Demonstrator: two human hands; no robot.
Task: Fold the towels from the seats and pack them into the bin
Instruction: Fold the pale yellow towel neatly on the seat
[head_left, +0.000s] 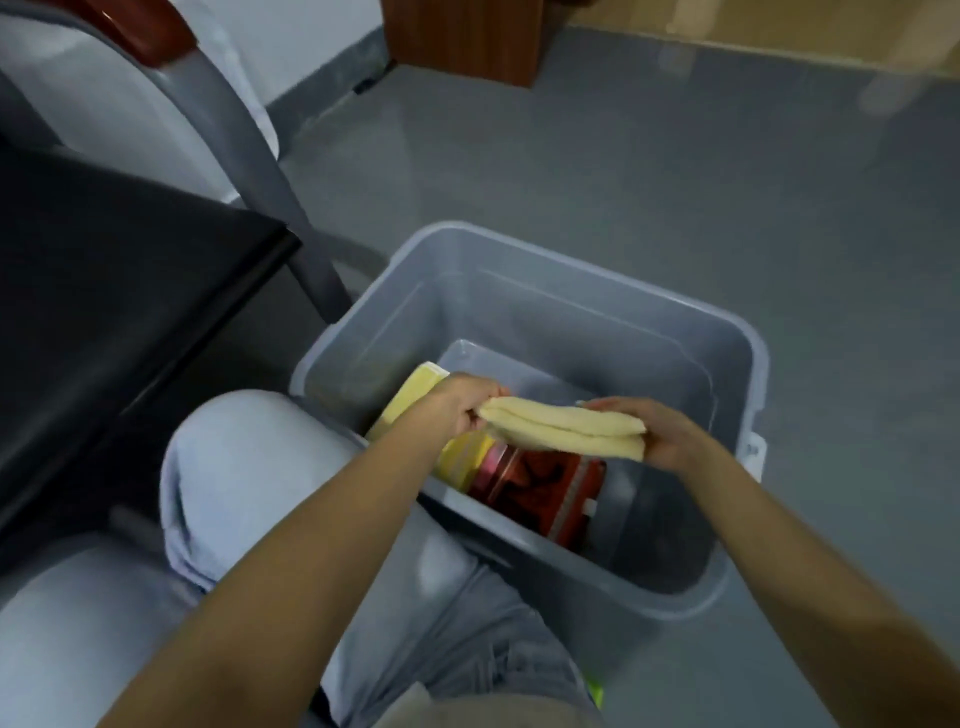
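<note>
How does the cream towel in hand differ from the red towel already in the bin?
The cream towel is plain and pale; the red towel is dark and patterned. The cream towel is held above the bin by the left hand and right hand; the red towel lies inside it. Both look folded.

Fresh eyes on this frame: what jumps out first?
A folded cream towel held at each end by the left hand and right hand, over the grey bin in the centre. Under it, a yellow towel and a red patterned towel lie against the bin's near-left side. A black seat fills the left edge.
</note>
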